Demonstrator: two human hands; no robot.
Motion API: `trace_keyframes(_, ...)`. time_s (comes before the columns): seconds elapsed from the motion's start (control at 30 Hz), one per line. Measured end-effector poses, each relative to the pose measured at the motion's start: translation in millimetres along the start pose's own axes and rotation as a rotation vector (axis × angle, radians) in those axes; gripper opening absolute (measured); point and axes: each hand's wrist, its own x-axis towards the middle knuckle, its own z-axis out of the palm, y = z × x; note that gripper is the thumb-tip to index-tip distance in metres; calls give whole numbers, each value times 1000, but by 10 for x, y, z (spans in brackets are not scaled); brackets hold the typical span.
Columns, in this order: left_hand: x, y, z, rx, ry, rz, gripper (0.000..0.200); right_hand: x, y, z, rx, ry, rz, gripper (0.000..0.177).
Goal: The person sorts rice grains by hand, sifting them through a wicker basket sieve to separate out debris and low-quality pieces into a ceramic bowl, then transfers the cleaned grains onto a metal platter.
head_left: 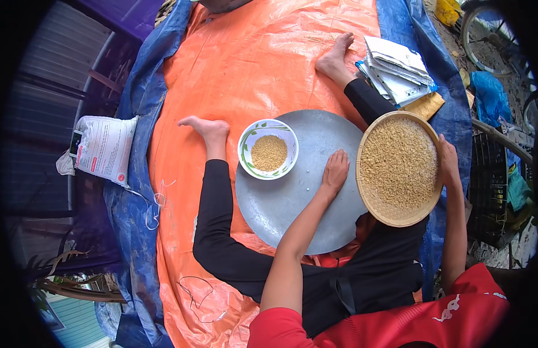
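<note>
Golden grain [399,159] covers the woven basket [392,218] grasped by the right fingers [442,141]. The left fingers [340,155] lie released on the metal tray [318,136].

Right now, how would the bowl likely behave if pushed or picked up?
The bowl looks rigid, so it should keep its shape. The grain seems to lie low inside, so a level lift probably wouldn't spill it. It sits at the edge of the tray, so an outward push might tip it.
</note>
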Motion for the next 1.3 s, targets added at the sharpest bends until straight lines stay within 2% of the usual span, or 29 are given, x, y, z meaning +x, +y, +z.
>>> trace_keyframes(0.37, -38, 58, 40, -48, 74, 35, 34, 6, 6, 2, -13, 3, 11, 43)
trace_keyframes(0.97, 31, 206, -15, -66, 56, 48, 11, 10, 12, -11, -2, 6, 20, 42)
trace_keyframes(1.3, -9, 237, 58, -29, 49, 56, 11, 23, 34, -24, -20, 19, 23, 43)
